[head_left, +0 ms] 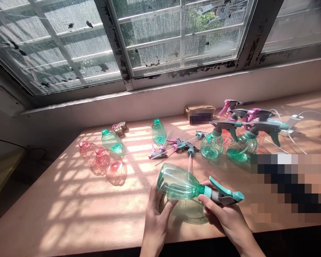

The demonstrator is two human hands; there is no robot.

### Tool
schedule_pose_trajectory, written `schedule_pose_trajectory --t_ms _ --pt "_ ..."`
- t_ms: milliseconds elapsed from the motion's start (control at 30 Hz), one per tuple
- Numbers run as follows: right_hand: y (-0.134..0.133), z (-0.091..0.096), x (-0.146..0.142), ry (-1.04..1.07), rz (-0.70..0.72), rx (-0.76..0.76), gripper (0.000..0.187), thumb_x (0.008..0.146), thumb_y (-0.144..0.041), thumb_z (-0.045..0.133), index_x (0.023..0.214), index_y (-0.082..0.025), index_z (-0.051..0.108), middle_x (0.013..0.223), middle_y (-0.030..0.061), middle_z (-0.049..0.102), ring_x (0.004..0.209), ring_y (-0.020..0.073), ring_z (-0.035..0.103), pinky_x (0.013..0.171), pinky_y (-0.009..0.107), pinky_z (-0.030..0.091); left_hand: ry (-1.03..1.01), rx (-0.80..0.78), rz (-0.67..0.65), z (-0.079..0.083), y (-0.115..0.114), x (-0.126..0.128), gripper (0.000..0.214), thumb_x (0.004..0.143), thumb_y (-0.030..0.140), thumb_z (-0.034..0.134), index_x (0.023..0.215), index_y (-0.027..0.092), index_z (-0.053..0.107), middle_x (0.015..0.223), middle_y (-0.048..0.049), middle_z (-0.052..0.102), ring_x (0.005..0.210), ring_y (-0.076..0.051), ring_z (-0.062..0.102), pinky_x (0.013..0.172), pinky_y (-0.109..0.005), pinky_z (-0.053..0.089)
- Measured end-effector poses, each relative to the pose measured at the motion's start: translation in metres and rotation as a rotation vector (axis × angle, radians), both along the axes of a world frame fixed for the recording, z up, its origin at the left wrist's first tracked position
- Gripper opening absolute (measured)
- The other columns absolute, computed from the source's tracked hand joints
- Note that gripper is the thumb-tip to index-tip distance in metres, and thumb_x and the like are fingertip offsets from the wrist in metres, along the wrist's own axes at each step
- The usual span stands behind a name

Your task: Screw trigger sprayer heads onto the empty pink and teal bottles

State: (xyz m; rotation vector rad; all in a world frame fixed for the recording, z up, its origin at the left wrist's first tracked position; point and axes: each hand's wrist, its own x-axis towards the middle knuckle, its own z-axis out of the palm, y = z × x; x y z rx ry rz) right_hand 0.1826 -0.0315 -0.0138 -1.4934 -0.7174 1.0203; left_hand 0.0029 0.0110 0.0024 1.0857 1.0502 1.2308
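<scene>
A: State of the hands, pls?

B: L hand [156, 216] curls round the base end of the clear green bottle [178, 180], fingers behind, thumb along the near edge. R hand [224, 214] pinches at the turquoise collar [208, 192] w/ thumb and fingers, i.e. where the neck [201, 190] meets the gray-and-turquoise trigger sprayer head [227, 197].

A: Step in hand, and how best done?

B: Prob. work on the collar's fit to the neck; whether the threads fully engage, can't tell. For good results: (1) steady the bottle lightly w/ the L hand, as thin plastic would likely flex; (2) keep collar and neck on 1 axis, to avoid cross-threading; (3) turn the collar only, w/ no load on the trigger lever [219, 186]; (4) stop when snug, since overtightening could strip the thread.

A: Bottle's position rel. to the hands?

B: Betw. the 2, above the tabletop [82, 221], near-horiz.: base toward the L hand, neck toward the R. The sprayer head juts past the R fingers, lever on the side away from the wearer. Loose trigger heads [186, 145] lie beyond the bottle; 3 pink bottles [101, 159] sit well apart, to the L.
</scene>
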Motion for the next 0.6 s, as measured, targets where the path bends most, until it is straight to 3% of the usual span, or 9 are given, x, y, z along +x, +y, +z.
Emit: schedule_pose_trajectory --t_ms 167,333,600 --pt "0.000 0.008 0.003 -0.025 0.048 -0.028 0.036 0.072 -0.053 0.083 0.098 -0.029 0.078 0.058 -0.0067 0.058 0.060 0.0217 0.056 0.064 0.034 0.045 0.099 -0.015 0.005 0.002 -0.003 -0.002 0.074 0.075 0.038 0.090 0.142 0.031 0.060 0.138 -0.0057 0.072 0.142 -0.033 0.057 0.116 -0.043 0.048" --pt "0.000 0.012 0.005 -0.004 0.142 -0.039 0.041 0.074 -0.051 0.083 0.108 -0.030 0.072 0.060 -0.0086 0.058 0.063 0.0201 0.052 0.065 0.032 0.041 0.100 -0.016 0.014 0.006 -0.004 -0.003 0.058 0.085 0.049 0.081 0.135 0.029 0.061 0.143 -0.0076 0.069 0.142 -0.033 0.058 0.116 -0.043 0.048" --pt "-0.001 0.004 0.004 0.077 0.089 -0.012 0.047 0.076 -0.056 0.082 0.110 -0.025 0.073 0.057 -0.0068 0.060 0.057 0.0199 0.055 0.060 0.033 0.042 0.034 -0.006 0.034 -0.009 0.001 -0.002 0.069 0.079 0.039 0.087 0.141 0.030 0.060 0.139 -0.0081 0.071 0.133 -0.032 0.064 0.110 -0.041 0.053"
